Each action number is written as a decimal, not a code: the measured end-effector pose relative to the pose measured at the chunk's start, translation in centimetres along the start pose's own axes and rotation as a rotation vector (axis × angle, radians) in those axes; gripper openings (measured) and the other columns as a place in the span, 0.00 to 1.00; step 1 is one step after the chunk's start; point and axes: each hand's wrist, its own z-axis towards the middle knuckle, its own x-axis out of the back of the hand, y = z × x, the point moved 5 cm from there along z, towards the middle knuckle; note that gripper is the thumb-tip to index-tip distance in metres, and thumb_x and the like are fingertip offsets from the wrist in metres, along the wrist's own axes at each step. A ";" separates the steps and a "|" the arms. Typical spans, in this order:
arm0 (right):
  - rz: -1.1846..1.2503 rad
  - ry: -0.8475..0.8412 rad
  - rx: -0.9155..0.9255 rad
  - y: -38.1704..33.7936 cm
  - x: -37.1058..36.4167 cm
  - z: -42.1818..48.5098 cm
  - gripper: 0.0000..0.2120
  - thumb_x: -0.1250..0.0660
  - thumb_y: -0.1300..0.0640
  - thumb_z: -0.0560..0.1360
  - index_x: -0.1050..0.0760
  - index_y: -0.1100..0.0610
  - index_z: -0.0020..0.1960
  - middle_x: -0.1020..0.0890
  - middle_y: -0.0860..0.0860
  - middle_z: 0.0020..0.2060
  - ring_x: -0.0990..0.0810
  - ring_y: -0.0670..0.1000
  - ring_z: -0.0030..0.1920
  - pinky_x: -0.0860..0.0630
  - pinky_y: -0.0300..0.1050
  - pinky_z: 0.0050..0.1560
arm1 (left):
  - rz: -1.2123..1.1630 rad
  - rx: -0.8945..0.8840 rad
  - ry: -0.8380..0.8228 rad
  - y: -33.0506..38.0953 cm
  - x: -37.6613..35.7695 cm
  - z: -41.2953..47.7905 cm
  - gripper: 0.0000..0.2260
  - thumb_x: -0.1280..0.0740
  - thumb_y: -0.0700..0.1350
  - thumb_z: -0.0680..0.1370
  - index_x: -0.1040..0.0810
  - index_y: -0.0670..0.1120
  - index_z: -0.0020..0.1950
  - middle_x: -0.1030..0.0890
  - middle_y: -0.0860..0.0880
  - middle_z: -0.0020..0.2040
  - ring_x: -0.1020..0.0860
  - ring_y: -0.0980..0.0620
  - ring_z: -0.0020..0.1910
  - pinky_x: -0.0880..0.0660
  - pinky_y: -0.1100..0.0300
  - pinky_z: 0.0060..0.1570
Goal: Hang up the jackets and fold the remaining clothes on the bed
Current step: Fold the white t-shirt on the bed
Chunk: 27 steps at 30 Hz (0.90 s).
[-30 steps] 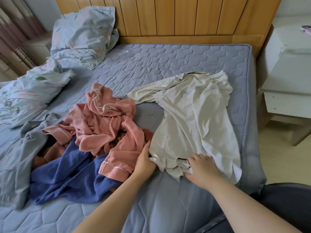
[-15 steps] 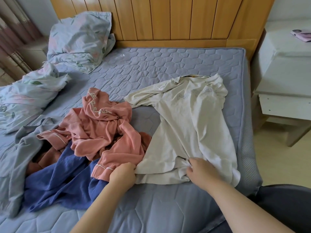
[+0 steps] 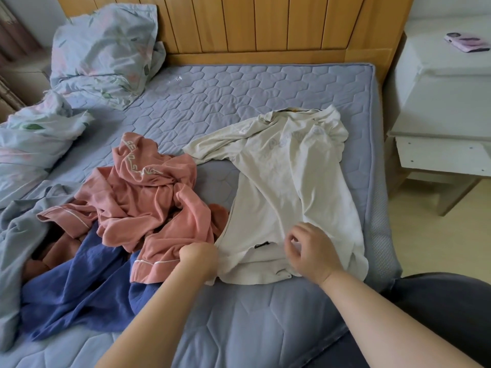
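A cream T-shirt (image 3: 287, 181) lies spread on the right side of the bed (image 3: 239, 88), collar toward the headboard. My left hand (image 3: 199, 258) grips its lower left hem corner, fingers curled into the cloth. My right hand (image 3: 310, 251) sits over the lower hem with fingers curled, pinching the fabric. Left of the shirt lies a crumpled pink garment (image 3: 148, 200) on top of a dark blue one (image 3: 79, 288). A grey-blue garment (image 3: 18, 235) trails along the left edge.
A floral pillow (image 3: 106, 49) and bunched floral duvet (image 3: 29, 144) sit at the far left by the wooden headboard (image 3: 265, 22). A white nightstand (image 3: 446, 88) with a phone (image 3: 467, 42) stands right of the bed. My dark-clad knee (image 3: 438, 314) is at lower right.
My left hand moved left and drew the shirt's bunched hem out flatter. My right hand lifted slightly and curled over the hem. The view has shifted a little.
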 end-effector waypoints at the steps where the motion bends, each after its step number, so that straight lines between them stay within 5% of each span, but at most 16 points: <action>1: -0.033 0.060 -0.019 0.2 0.5 0.1 0.13 0.45 0.51 0.73 0.30 0.56 0.33 0.28 0.47 0.30 0.30 0.51 0.31 0.32 0.42 0.34 | 0.060 -0.020 -0.014 0.9 1.0 -0.2 0.22 0.33 0.46 0.75 0.30 0.46 0.69 0.28 0.48 0.67 0.29 0.44 0.66 0.29 0.52 0.61; 4: -0.205 0.163 -0.198 2.4 1.6 0.6 0.14 0.47 0.52 0.72 0.26 0.57 0.37 0.25 0.50 0.35 0.27 0.53 0.37 0.29 0.47 0.39 | 0.042 -0.093 0.217 5.0 6.1 -0.6 0.19 0.41 0.44 0.79 0.32 0.46 0.70 0.31 0.47 0.68 0.34 0.45 0.68 0.32 0.52 0.60; 7: -0.314 0.059 -0.500 5.8 2.2 1.5 0.12 0.44 0.55 0.74 0.25 0.59 0.49 0.24 0.55 0.49 0.26 0.57 0.50 0.30 0.52 0.52 | -0.234 -0.259 0.527 10.2 11.1 0.6 0.20 0.43 0.42 0.79 0.36 0.47 0.71 0.35 0.46 0.70 0.36 0.44 0.69 0.34 0.51 0.61; 12: -0.069 -0.053 -0.858 12.9 3.3 3.2 0.22 0.42 0.54 0.78 0.36 0.62 0.69 0.31 0.60 0.67 0.34 0.61 0.66 0.35 0.52 0.64 | -0.667 -0.349 0.496 17.8 13.9 7.4 0.25 0.50 0.51 0.83 0.54 0.52 0.79 0.54 0.48 0.79 0.53 0.46 0.77 0.50 0.45 0.74; 17: 0.096 -0.057 -0.798 18.9 3.4 7.8 0.20 0.42 0.54 0.78 0.34 0.60 0.68 0.26 0.56 0.59 0.26 0.57 0.58 0.29 0.47 0.51 | -0.832 -0.173 0.552 20.3 12.7 13.6 0.28 0.50 0.55 0.80 0.57 0.54 0.78 0.54 0.48 0.79 0.57 0.49 0.77 0.59 0.46 0.74; 20: 0.331 0.001 -0.890 22.6 2.5 11.5 0.07 0.42 0.55 0.78 0.28 0.58 0.49 0.27 0.50 0.39 0.27 0.52 0.42 0.35 0.41 0.36 | -0.639 -0.089 0.658 21.2 12.1 14.7 0.31 0.52 0.57 0.77 0.56 0.52 0.79 0.53 0.45 0.79 0.55 0.46 0.77 0.58 0.46 0.74; 24: 0.511 0.079 -1.008 26.6 1.4 17.4 0.15 0.43 0.56 0.79 0.31 0.58 0.34 0.26 0.54 0.35 0.27 0.55 0.44 0.32 0.46 0.43 | -0.553 -0.087 0.660 21.9 12.8 15.9 0.30 0.52 0.56 0.78 0.55 0.51 0.79 0.55 0.43 0.79 0.58 0.46 0.77 0.60 0.45 0.74; 27: 0.717 0.145 -1.135 27.8 -0.2 20.3 0.15 0.40 0.51 0.77 0.24 0.64 0.47 0.21 0.59 0.46 0.21 0.59 0.49 0.25 0.50 0.47 | -0.536 -0.086 0.676 22.0 12.8 16.0 0.33 0.58 0.58 0.73 0.51 0.51 0.79 0.50 0.42 0.78 0.54 0.45 0.77 0.60 0.46 0.73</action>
